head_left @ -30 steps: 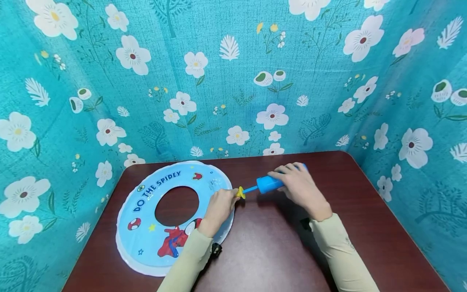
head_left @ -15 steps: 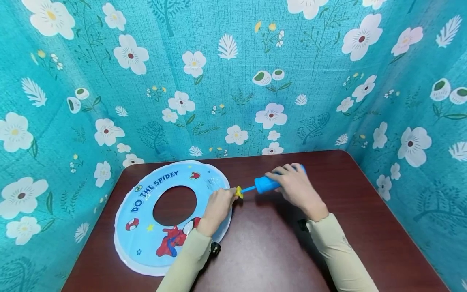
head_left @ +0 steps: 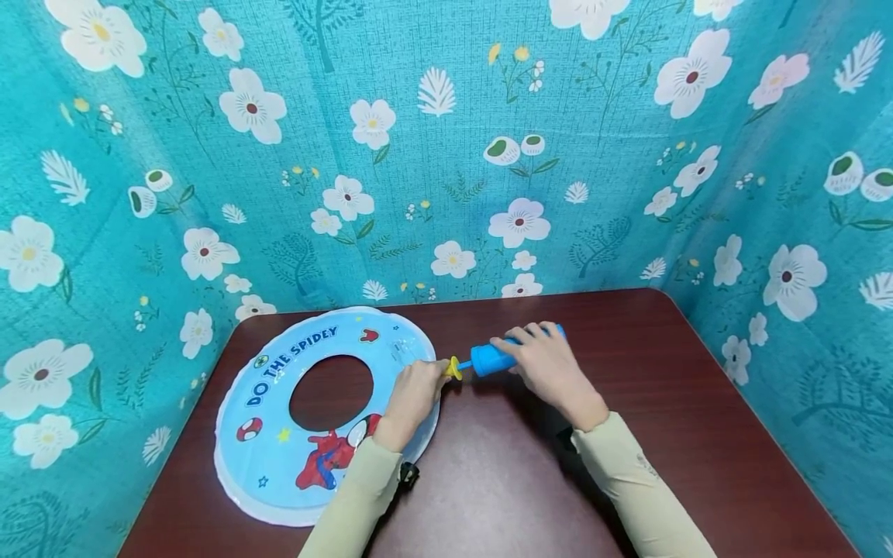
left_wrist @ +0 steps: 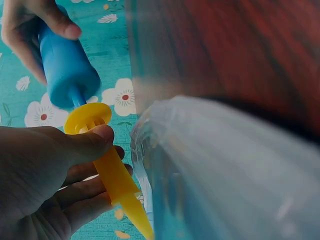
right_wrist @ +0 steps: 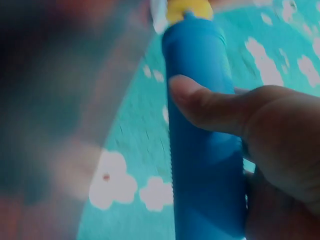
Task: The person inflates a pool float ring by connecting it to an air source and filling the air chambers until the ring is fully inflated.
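Observation:
My left hand [head_left: 413,395] pinches the yellow nozzle [left_wrist: 112,172] of a hand pump between thumb and fingers. The nozzle's tapered tip points down at the edge of a light blue swim ring [head_left: 265,457]; whether it sits in a valve is hidden. My right hand [head_left: 551,368] grips the pump's blue barrel [right_wrist: 202,150], thumb laid along its side in the right wrist view. Only a short length of blue rod [head_left: 465,365] shows between barrel and yellow flange. The ring lies on the table with lettering and a red cartoon figure, its rim wrinkled.
A dark reddish-brown table [head_left: 502,488] bears everything. Behind it and at both sides hangs a teal flowered cloth [head_left: 418,155]. A small black device [head_left: 408,474] is at my left wrist.
My right hand has moved left with the blue barrel, so less rod shows. The left hand stays on the yellow nozzle, and the swim ring has shifted slightly left in view.

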`<state>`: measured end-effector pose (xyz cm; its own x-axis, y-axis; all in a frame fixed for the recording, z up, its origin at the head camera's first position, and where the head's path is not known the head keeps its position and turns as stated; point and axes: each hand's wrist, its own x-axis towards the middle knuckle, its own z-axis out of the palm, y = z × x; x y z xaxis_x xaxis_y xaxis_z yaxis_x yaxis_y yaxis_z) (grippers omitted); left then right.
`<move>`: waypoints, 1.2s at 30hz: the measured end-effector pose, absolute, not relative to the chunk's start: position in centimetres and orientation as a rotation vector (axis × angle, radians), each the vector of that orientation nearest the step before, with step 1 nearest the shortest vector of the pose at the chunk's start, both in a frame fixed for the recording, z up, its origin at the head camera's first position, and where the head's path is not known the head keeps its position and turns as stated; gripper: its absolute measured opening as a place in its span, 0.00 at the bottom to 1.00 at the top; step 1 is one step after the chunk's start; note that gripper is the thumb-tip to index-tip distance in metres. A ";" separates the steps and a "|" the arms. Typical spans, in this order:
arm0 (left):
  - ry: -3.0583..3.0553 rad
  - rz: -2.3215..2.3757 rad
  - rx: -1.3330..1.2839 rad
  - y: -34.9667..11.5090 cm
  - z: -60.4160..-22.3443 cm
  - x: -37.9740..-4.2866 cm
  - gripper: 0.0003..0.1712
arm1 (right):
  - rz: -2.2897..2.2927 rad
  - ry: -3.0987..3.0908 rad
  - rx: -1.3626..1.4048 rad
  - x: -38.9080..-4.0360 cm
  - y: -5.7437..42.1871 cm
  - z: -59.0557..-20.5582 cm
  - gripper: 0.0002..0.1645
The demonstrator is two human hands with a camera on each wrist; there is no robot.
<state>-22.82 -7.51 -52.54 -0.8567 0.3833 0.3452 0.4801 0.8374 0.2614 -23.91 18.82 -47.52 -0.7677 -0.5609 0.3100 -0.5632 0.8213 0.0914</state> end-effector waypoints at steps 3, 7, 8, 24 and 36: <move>-2.747 -0.510 -0.657 -7.5 -52.6 -22.9 0.06 | 0.094 -2.742 0.804 -24.1 21.1 -46.2 0.38; -2.753 -0.534 -0.667 -7.5 -52.5 -22.9 0.06 | 0.180 -2.772 0.753 -24.1 23.7 -44.9 0.40; -2.750 -0.531 -0.667 -7.6 -52.5 -22.9 0.07 | 0.187 -2.770 0.750 -24.1 24.1 -44.7 0.40; -2.691 -0.488 -0.680 -7.4 -52.7 -22.8 0.07 | -0.029 -2.571 0.868 -23.8 17.6 -48.9 0.35; -2.713 -0.509 -0.660 -7.5 -52.6 -22.9 0.05 | 0.015 -2.672 0.842 -23.9 18.4 -48.0 0.36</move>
